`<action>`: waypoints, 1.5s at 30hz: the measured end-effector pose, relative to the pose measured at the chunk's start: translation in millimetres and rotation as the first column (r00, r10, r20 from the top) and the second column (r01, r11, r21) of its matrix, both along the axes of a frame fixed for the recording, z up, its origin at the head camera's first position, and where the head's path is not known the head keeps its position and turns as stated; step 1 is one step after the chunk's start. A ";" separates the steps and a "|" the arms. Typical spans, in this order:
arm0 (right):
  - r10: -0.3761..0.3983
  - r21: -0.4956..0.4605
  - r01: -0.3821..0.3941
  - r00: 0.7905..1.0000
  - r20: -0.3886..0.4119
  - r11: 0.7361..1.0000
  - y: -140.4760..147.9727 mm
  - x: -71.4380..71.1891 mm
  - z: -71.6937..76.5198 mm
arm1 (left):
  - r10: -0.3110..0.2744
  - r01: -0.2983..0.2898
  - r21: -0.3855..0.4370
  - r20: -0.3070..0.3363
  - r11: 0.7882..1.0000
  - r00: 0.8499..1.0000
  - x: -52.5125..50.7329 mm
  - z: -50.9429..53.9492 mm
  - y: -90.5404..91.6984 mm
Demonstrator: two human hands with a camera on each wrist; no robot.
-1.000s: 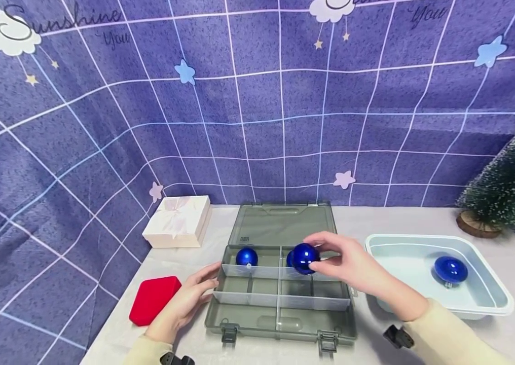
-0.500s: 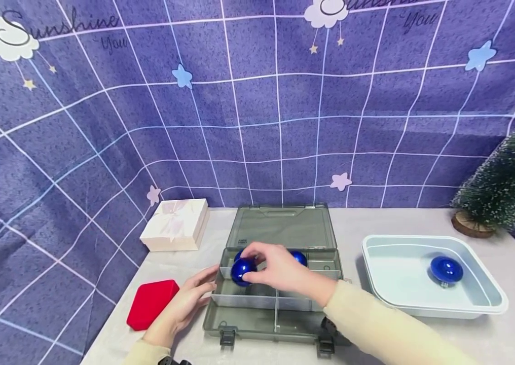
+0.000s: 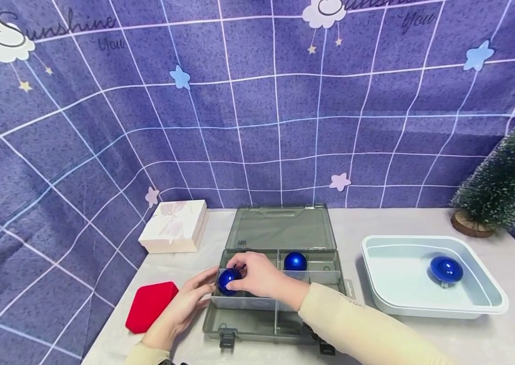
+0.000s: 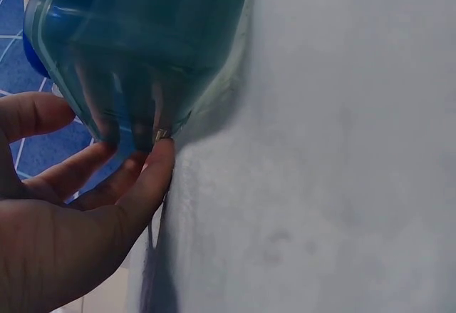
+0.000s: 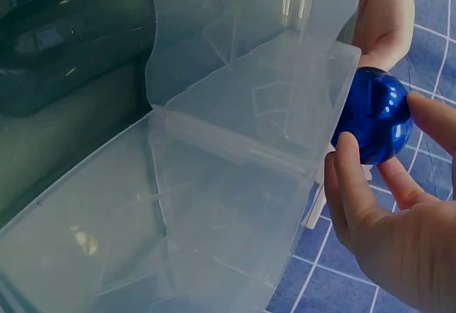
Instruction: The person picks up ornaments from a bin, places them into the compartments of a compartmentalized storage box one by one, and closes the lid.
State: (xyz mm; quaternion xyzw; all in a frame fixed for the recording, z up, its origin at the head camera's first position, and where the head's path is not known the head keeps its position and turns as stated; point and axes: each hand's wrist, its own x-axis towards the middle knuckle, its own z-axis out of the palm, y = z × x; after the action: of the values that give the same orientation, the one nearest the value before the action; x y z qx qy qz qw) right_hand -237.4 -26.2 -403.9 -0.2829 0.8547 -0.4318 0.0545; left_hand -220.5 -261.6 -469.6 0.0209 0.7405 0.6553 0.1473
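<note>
My right hand (image 3: 259, 275) pinches blue ball (image 3: 227, 282) at left middle compartment of divided box (image 3: 241, 322). My left hand (image 3: 188, 300), loosely extended, touches box's left side. Second ball (image 3: 295, 261) in back row, right half.

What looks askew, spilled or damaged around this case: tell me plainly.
Nothing stands out. The case sits flat, its lid open behind; one blue ball rests in a back compartment, the right grip holds a second ball, and a blue ornament lies inside the tub. No spill or crack shows.
</note>
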 end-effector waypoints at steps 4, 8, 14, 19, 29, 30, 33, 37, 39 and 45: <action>-0.004 0.027 0.004 1.000 -0.004 1.000 -1.0 -0.2 -0.2 | -0.002 0.002 0.000 0.003 1.000 1.000 -0.2 0.1 -0.4; 0.009 0.059 -0.009 1.000 0.001 0.998 -0.8 -0.1 -0.1 | -0.002 0.002 -0.002 0.006 1.000 1.000 0.0 -0.2 0.0; 0.041 0.111 -0.042 0.999 0.015 0.993 2.2 0.1 0.7 | 0.000 0.000 0.001 0.008 1.000 1.000 0.2 0.3 0.5; 0.047 0.135 -0.053 0.998 0.047 0.989 5.2 2.0 1.3 | -0.003 0.003 0.001 0.003 1.000 1.000 0.0 0.1 0.6; 0.081 0.130 -0.095 0.991 0.108 0.987 9.5 4.9 6.6 | 0.000 0.000 0.009 0.002 1.000 1.000 0.9 0.7 1.4; 0.084 0.121 -0.097 0.990 0.111 0.988 11.4 4.9 8.0 | 0.000 0.000 0.008 0.001 1.000 1.000 1.0 0.5 1.4; 0.096 0.067 -0.104 0.989 0.110 0.992 19.8 4.5 13.7 | 0.001 -0.001 0.005 0.000 1.000 1.000 0.8 -0.8 0.9; 0.099 -0.029 -0.097 0.992 0.075 0.995 38.1 9.3 28.4 | -0.006 0.006 -0.003 0.002 1.000 1.000 -0.1 -2.2 0.5; 0.088 -0.071 -0.084 0.995 0.051 0.994 49.3 14.4 37.8 | -0.010 0.011 -0.005 0.003 1.000 1.000 -0.6 -2.2 0.6; 0.033 -0.166 -0.038 0.999 -0.036 0.985 90.6 30.4 62.1 | -0.016 0.016 -0.007 0.007 1.000 1.000 -0.2 -1.4 0.7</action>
State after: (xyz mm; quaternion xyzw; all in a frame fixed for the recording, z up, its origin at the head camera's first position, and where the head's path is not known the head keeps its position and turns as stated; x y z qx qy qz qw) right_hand -207.0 64.4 -341.8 -0.3086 0.8112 -0.4961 0.0243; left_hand -220.7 -260.9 -471.0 0.0240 0.7422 0.6515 0.1553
